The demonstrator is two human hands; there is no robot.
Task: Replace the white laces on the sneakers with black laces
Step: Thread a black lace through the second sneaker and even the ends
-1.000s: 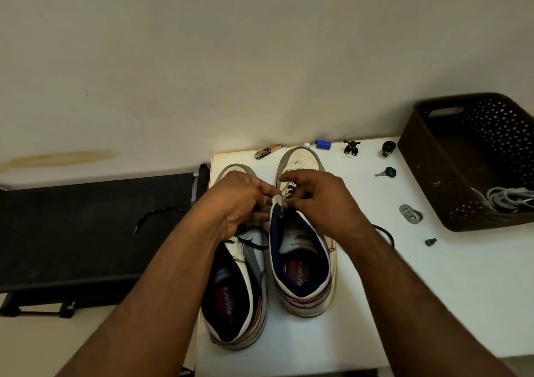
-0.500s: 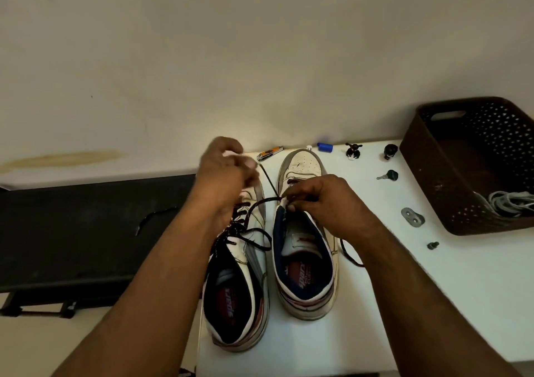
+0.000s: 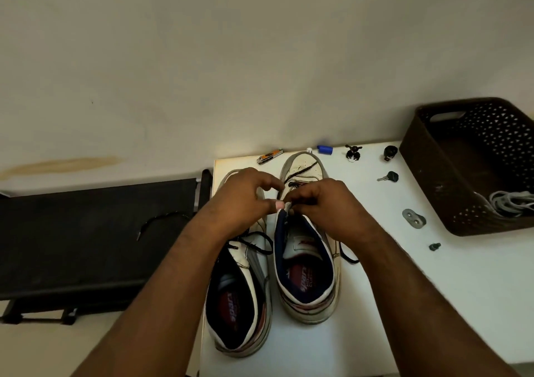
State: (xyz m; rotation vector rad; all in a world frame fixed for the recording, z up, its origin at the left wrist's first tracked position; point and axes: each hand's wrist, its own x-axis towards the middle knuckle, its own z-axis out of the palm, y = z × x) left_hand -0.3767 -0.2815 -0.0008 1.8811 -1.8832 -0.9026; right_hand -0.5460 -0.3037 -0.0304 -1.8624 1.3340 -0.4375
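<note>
Threading a black lace (image 3: 297, 171) through the right sneaker (image 3: 306, 261), both hands pinch it at the holes: the left hand (image 3: 239, 200) and the right hand (image 3: 326, 206) meet there. The left sneaker (image 3: 239, 298) already has black lace. White laces (image 3: 511, 203) lie in the brown basket (image 3: 427, 174) far right on the surface (image 3: 433, 304). Most holes still look empty.
</note>
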